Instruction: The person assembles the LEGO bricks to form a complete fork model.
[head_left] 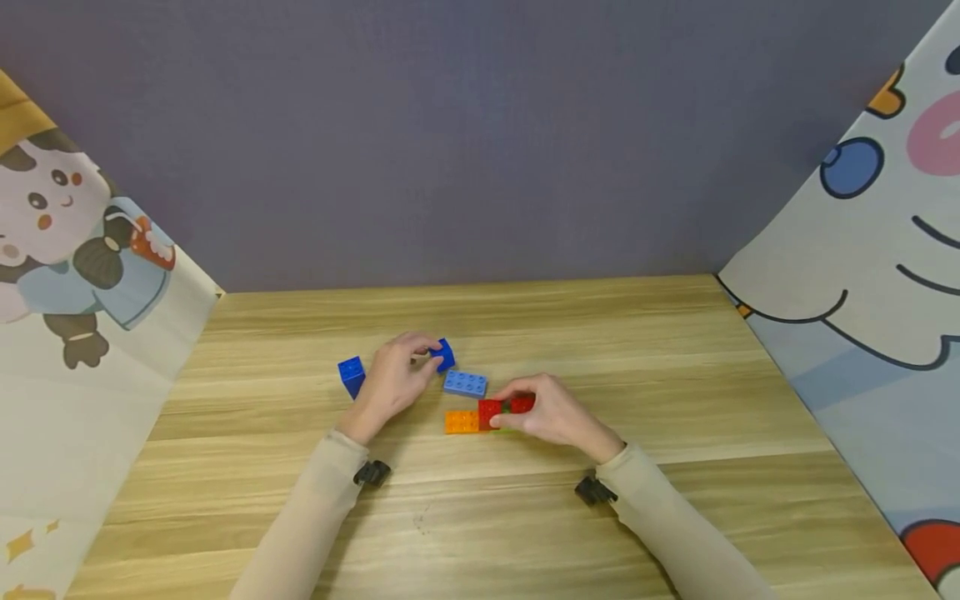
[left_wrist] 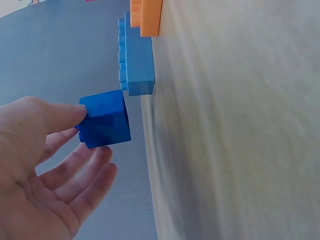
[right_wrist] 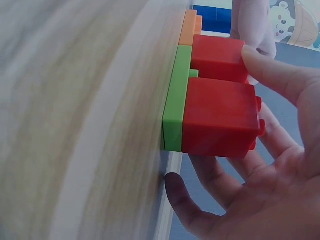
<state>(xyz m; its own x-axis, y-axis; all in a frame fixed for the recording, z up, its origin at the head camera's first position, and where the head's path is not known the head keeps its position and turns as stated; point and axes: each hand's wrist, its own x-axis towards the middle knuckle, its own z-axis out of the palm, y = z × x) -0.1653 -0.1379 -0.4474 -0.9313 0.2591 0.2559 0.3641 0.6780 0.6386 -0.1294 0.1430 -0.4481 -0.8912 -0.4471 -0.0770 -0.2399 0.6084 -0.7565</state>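
Note:
My left hand (head_left: 400, 372) pinches a dark blue brick (left_wrist: 106, 120) between thumb and fingers. In the left wrist view this brick is tilted and held off the tabletop. Just beyond it lies a light blue studded brick (head_left: 465, 383). My right hand (head_left: 552, 412) grips a red brick (right_wrist: 219, 56), the thumb on its upper edge and the fingers behind. A second red brick (right_wrist: 220, 117) stands beside it with a small gap between, on a flat green brick (right_wrist: 175, 107). An orange brick (head_left: 461, 422) adjoins the green one at its left end.
Another dark blue brick (head_left: 351, 375) stands to the left, partly behind my left wrist. The wood-grain table (head_left: 480, 517) meets a grey wall (head_left: 465, 150) at the back. Cartoon-printed panels (head_left: 847, 250) flank both sides.

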